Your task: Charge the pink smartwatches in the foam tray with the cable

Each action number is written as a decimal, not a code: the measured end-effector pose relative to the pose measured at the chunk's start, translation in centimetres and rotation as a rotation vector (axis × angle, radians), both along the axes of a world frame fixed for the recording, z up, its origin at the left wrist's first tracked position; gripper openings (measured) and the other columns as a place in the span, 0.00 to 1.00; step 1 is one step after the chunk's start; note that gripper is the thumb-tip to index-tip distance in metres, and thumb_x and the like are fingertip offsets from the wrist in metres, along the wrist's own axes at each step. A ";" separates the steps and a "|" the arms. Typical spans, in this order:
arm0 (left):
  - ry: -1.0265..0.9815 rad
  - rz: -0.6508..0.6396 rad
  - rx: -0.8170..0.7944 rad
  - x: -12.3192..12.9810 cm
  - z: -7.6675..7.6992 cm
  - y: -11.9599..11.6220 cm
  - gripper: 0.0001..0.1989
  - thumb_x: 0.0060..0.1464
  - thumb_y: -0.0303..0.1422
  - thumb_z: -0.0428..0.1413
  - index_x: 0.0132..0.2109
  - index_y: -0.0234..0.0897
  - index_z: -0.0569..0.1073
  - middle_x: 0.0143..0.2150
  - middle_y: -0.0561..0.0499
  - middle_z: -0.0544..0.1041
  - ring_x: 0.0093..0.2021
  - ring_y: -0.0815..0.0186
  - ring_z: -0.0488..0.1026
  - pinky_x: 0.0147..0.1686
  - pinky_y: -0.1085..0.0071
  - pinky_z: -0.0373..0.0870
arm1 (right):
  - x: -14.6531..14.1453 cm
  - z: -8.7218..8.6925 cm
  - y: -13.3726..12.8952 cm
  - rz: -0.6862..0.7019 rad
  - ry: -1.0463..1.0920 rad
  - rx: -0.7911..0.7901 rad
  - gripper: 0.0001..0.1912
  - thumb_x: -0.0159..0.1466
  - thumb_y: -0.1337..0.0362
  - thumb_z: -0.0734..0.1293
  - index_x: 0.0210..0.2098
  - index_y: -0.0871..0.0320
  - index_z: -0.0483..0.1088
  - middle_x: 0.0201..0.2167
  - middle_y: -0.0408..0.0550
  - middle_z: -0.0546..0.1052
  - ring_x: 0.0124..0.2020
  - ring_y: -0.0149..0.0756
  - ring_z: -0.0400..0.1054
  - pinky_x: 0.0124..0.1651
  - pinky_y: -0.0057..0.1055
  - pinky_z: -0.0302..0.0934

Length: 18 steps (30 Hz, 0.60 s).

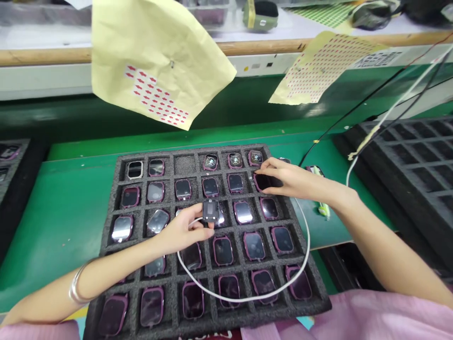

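Green bench (46, 226) under a gritty foam tray (316, 302): your left hand (180, 231) grips a square black charger (210, 211); your right fingers (272, 163) lie spread, unclenched, on a glossy watch (262, 182).

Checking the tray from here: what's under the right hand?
The right hand lies over a dark, purple-framed watch in a slot of the foam tray. The watch's near end shows; its far part and anything beneath are covered by the hand.
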State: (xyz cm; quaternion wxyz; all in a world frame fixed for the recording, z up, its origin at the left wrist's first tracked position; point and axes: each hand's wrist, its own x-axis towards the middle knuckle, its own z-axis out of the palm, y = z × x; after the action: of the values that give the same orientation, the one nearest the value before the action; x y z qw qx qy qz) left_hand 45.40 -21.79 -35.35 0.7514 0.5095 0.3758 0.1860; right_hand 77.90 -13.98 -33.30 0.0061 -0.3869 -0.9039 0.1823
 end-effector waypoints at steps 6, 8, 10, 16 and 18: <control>-0.003 -0.006 0.032 0.1 0.1 0.0 0.15 0.51 0.34 0.60 0.44 0.32 0.68 0.39 0.50 0.71 0.22 0.78 0.54 0.22 0.76 0.51 | -1.4 1.7 -1.3 -0.072 0.146 0.216 0.17 0.64 0.54 0.66 0.45 0.61 0.71 0.45 0.58 0.71 0.45 0.53 0.67 0.46 0.51 0.63; -0.002 -0.022 0.052 0.1 0.2 0.0 0.17 0.51 0.36 0.60 0.45 0.32 0.68 0.40 0.50 0.71 0.21 0.78 0.52 0.21 0.76 0.49 | -3.7 2.5 -3.0 -0.116 0.359 0.229 0.16 0.62 0.58 0.69 0.47 0.59 0.69 0.48 0.57 0.72 0.49 0.50 0.67 0.50 0.48 0.63; 0.000 -0.038 0.073 0.2 0.2 -0.1 0.20 0.50 0.38 0.61 0.47 0.33 0.68 0.40 0.50 0.70 0.21 0.78 0.51 0.20 0.76 0.47 | -6.6 3.0 -4.7 -0.082 0.490 0.151 0.18 0.62 0.61 0.70 0.49 0.58 0.68 0.48 0.55 0.73 0.50 0.47 0.67 0.53 0.44 0.62; -0.061 0.060 0.098 0.2 -0.1 -0.7 0.19 0.52 0.42 0.60 0.45 0.32 0.69 0.33 0.53 0.70 0.23 0.75 0.58 0.22 0.76 0.55 | -12.6 1.2 -6.5 0.068 0.407 0.136 0.18 0.63 0.64 0.69 0.50 0.63 0.66 0.48 0.59 0.73 0.48 0.49 0.68 0.49 0.46 0.64; -0.038 0.107 0.070 0.3 -0.1 -0.7 0.18 0.53 0.43 0.58 0.42 0.32 0.70 0.32 0.53 0.70 0.19 0.77 0.58 0.19 0.77 0.55 | -13.1 0.5 -6.3 0.111 0.378 0.151 0.18 0.64 0.66 0.68 0.52 0.65 0.65 0.46 0.59 0.74 0.47 0.48 0.69 0.48 0.46 0.65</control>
State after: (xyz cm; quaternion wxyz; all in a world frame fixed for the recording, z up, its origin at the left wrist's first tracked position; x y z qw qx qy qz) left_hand 45.68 -22.50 -35.46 0.7290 0.5111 0.3815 0.2486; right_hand 64.84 -20.31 -32.77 0.1947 -0.2936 -0.9177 0.1834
